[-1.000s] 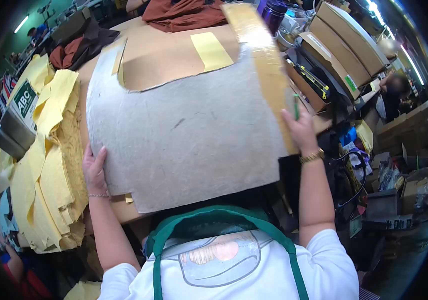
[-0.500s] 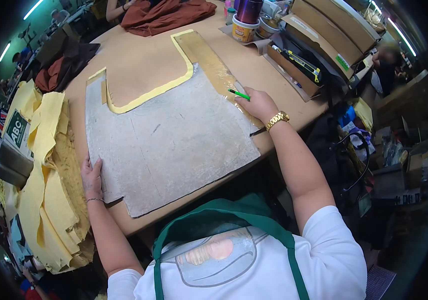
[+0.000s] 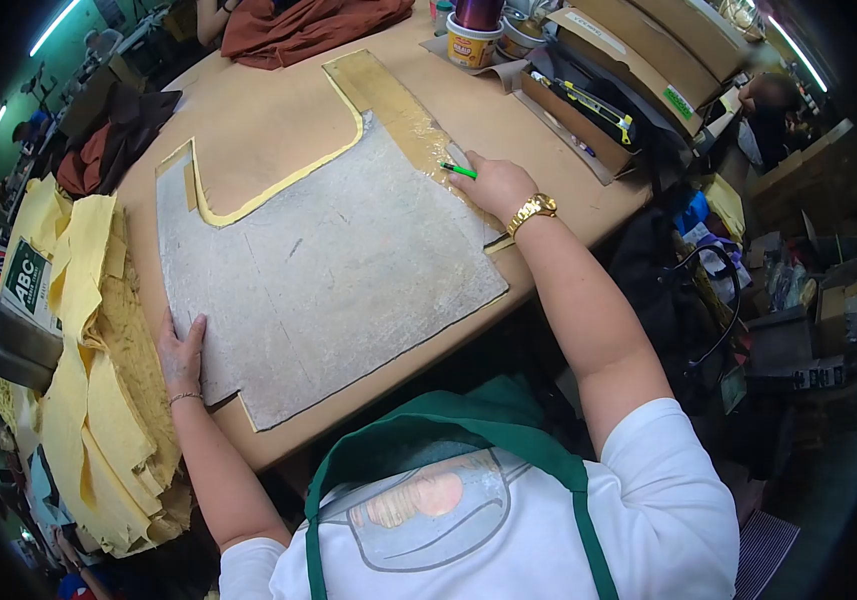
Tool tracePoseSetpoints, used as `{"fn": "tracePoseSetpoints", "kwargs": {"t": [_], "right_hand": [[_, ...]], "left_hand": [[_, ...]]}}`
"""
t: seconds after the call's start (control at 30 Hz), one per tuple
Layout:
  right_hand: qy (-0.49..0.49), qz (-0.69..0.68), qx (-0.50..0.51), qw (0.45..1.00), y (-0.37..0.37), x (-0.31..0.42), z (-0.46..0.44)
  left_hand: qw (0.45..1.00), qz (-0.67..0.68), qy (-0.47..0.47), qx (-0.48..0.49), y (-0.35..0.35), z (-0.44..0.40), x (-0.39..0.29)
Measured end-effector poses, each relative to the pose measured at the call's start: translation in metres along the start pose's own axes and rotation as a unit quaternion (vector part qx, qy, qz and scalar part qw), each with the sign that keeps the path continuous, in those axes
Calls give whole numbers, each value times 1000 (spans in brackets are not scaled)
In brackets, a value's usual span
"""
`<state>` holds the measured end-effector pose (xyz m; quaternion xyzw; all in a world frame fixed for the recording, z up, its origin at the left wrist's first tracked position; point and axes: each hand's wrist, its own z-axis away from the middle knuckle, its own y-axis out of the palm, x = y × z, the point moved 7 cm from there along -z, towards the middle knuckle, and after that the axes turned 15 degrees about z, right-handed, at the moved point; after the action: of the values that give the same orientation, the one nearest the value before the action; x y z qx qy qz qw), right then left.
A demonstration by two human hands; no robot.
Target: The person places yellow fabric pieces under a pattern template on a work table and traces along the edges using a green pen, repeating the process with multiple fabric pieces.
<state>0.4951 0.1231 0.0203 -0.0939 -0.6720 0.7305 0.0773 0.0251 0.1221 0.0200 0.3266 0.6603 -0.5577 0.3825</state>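
Note:
A large grey pattern board (image 3: 308, 270) with a U-shaped cutout lies flat on the brown-covered table. Its upper right arm has a tan, shiny taped strip (image 3: 388, 95). Yellow sheet material (image 3: 278, 188) shows from beneath as a narrow border around the cutout. My left hand (image 3: 182, 355) grips the board's lower left edge, thumb on top and fingers along the outside. At the right edge my right hand (image 3: 501, 187) is closed around a green pencil (image 3: 459, 171), its tip pointing left over the board. The hand also rests against the board's edge.
Yellow sheets (image 3: 98, 400) are piled at the left beside an ABC-labelled container (image 3: 33, 285). A cardboard tray (image 3: 573, 125) holding a yellow cutter (image 3: 598, 105) stands at the right, near a white tub (image 3: 472, 45). Reddish-brown cloth (image 3: 313, 30) lies at the far side.
The yellow border along the cutout has become narrower, as the board has slid slightly over the sheet. The view has shifted a little. Both hands keep their places on the board.

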Motion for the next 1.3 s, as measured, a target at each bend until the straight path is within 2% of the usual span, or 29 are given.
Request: {"fn": "tracePoseSetpoints", "kwargs": {"t": [0.17,0.6,0.97,1.07,1.2,1.3], "right_hand": [[-13,30,35,999,0,2,0],[-22,24,67,997,9,-2,-3],[-47,44,102,993,11,0,-8],[-45,56,84,994,12,1,-10],[-66,59,131,987,13,2,-12],[-66,59,112,990,15,1,-12]], "left_hand": [[997,75,-26,6,-1,1,12],[996,82,-24,24,0,-1,18],[999,-11,-30,25,2,0,2],[999,-29,-15,15,-1,-4,6],[997,-72,-3,22,-3,-10,18],[996,-84,11,19,-3,-9,19]]}}
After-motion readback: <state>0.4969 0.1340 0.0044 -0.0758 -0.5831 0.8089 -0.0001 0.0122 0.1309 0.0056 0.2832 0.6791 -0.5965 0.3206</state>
